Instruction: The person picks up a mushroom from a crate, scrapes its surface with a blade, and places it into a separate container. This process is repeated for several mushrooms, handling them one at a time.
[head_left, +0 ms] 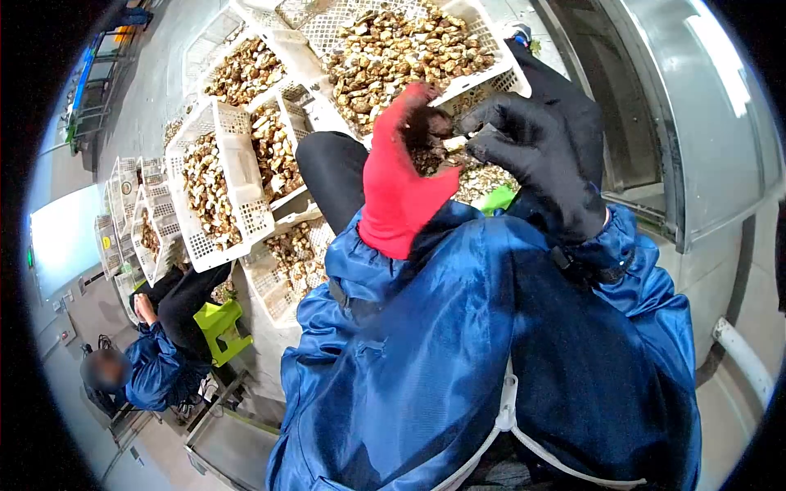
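My left hand (403, 176), in a red glove with dark, soiled fingertips, curls in front of my lap. Opposite it is my right hand (536, 147) in a black glove, with fingers bent and pinched together. A small mushroom (454, 143) with a pale stem shows between the two hands. Its dark end blends into the fingers of the red glove, which close around it. What the black fingers grip is hidden, and a blade cannot be made out. Below the hands, pale trimmings (483, 182) lie beside a bright green edge (498, 199).
A white perforated crate (479, 82) full of brown-and-cream mushrooms (401, 57) stands ahead. More mushroom crates (246, 188) stand to the left. Another person (168, 368) sits near a green stool (221, 331). A metal-framed panel (704, 106) borders my right side.
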A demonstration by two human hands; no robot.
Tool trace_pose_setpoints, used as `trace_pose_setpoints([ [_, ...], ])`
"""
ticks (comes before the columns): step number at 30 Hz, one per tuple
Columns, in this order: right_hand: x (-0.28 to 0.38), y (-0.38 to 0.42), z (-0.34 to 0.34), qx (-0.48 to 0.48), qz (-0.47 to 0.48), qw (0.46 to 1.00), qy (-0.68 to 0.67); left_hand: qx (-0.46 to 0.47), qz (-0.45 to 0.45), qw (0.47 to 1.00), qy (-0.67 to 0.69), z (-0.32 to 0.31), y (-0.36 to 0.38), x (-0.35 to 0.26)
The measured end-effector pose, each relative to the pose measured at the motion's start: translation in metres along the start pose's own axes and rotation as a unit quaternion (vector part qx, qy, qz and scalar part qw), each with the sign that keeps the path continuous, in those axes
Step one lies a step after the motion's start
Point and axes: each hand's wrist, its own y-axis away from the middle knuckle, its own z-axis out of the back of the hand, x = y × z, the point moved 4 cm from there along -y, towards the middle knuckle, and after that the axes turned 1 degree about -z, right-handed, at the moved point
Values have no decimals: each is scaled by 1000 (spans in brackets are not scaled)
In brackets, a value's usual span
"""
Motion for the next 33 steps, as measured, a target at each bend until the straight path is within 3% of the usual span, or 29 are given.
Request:
trace_pose_setpoints([
  [3,-2,1,-1,-4,53,998,32,-9,138,987,86,6,-4,5],
  [6,-2,3,-3,5,26,999,-31,-14,136,990,41,9,-2,4],
  [10,2,2,-1,16,-20,993,-116,-41,-5,996,-84,10,-4,0],
  [17,3,1,-1,-37,-33,993,-108,-48,-77,990,-107,-2,1,-8],
  [21,-6,-1,4,-82,6,996,35,-71,22,997,0,-3,-2,-3],
  [25,-7,-5,7,-117,42,991,-44,-70,154,983,78,9,-6,4],
  [26,4,-4,13,-125,56,988,75,-81,200,974,67,18,-4,17],
  [28,-15,-4,29,-91,-47,989,106,-54,323,906,268,28,1,29],
  [29,-16,-3,31,-95,-1,986,141,-58,317,921,217,34,4,41],
  [30,-20,-1,35,-101,44,978,176,3,360,908,216,38,7,44],
  [32,-38,0,48,-67,14,972,224,-15,383,890,246,42,10,47],
  [33,-50,3,52,-65,-18,979,192,41,397,859,320,52,12,61],
])
